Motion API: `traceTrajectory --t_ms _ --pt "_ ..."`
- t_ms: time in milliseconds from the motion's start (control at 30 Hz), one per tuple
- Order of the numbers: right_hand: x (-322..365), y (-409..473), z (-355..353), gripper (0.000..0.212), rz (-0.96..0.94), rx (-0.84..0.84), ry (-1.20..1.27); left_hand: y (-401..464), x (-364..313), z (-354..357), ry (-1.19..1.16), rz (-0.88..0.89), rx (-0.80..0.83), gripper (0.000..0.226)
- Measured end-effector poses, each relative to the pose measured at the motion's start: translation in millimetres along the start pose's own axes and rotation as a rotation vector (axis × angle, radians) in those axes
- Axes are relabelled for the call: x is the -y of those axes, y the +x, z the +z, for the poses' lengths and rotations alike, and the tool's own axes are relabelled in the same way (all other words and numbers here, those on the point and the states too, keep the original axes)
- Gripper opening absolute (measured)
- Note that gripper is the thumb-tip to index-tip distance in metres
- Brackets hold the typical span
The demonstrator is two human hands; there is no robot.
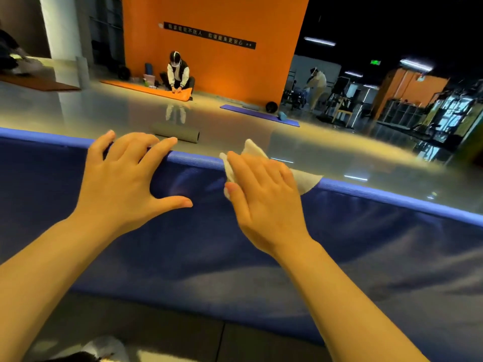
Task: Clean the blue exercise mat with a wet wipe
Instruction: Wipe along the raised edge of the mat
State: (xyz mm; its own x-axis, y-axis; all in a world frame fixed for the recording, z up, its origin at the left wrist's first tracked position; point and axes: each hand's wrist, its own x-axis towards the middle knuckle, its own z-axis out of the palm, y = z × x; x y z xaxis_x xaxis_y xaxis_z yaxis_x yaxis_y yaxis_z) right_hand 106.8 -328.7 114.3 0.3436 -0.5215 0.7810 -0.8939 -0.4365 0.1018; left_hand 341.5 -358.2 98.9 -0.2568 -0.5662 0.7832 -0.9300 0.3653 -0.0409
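From the head view, I am looking down at the blue exercise mat (235, 257) lying across the floor (104, 111), its far edge running from the left of the picture down toward the right. I am pressing the right hand (264, 199) flat on the wet wipe (304, 180) right at that far edge; the fingers are lying straight and close together over the wipe, not pinching it, and the wipe's corners are sticking out past the fingers and over the edge onto the floor. I am resting the left hand (125, 178) on the mat just beside it, fingers spread wide with the tips reaching over the far edge, thumb stretched toward the right hand, holding nothing; it seems to be steadying the mat.

As for progress, I judge the wiping is under way, not finished. Faint sheen and streaks are showing on the mat between and below the hands, which may be dampness, though I cannot tell that from reflected light. The stretches toward the left and right ends and the near edge are showing no clear sign either way, so I am treating them as still to do.
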Motion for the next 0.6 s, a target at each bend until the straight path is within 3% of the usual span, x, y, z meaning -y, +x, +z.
traceTrajectory --t_ms 267,433,600 --pt "-100 -49 -56 0.036 0.12 -0.022 -0.264 10 -1 6 0.014 -0.017 -0.008 0.098" --pt "-106 -53 -58 0.032 0.139 -0.049 -0.277 8 -7 8 0.034 -0.046 -0.033 0.096" --pt "-112 -48 -59 0.03 0.177 -0.086 -0.217 -2 -19 5 0.067 -0.037 -0.147 0.077"
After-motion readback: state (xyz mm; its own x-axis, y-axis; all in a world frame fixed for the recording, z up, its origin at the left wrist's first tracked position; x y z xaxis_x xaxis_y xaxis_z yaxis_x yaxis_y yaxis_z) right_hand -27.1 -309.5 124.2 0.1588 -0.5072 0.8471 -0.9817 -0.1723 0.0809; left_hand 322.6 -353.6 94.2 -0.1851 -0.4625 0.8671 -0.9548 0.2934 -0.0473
